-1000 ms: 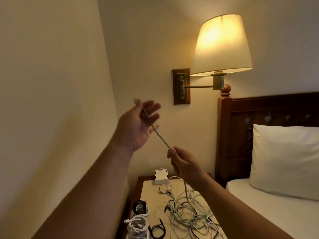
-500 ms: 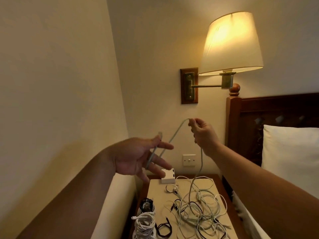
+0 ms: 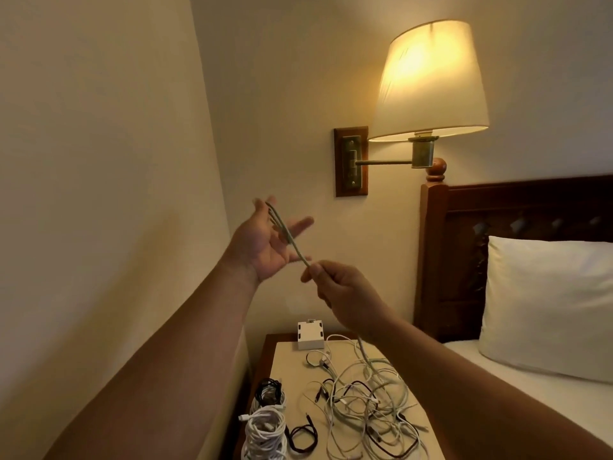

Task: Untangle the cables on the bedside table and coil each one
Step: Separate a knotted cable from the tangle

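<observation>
The left hand [image 3: 265, 242] is raised with palm up and fingers spread and straight, gripping nothing. A turn of the grey cable [image 3: 291, 241] is draped over it near the thumb, though whether the thumb traps it cannot be told. The right hand [image 3: 341, 293] pinches the same cable between thumb and fingertips just beside the left palm. Below that pinch the cable drops behind the right wrist into the loose tangle [image 3: 361, 396] on the bedside table [image 3: 287, 366], beside a white coil [image 3: 265, 431] and a black coil [image 3: 269, 390] that look finished. The likely trouble is that, with the left fingers splayed, the draped turn could slide off when the right hand pulls. The trailing length may also be threaded through the pile, so a hard pull could tighten a knot or drag other cables off the table edge. The held stretch runs taut and diagonal, its long axis going from upper left at the left hand down to the right-hand pinch, then turning almost straight down.
</observation>
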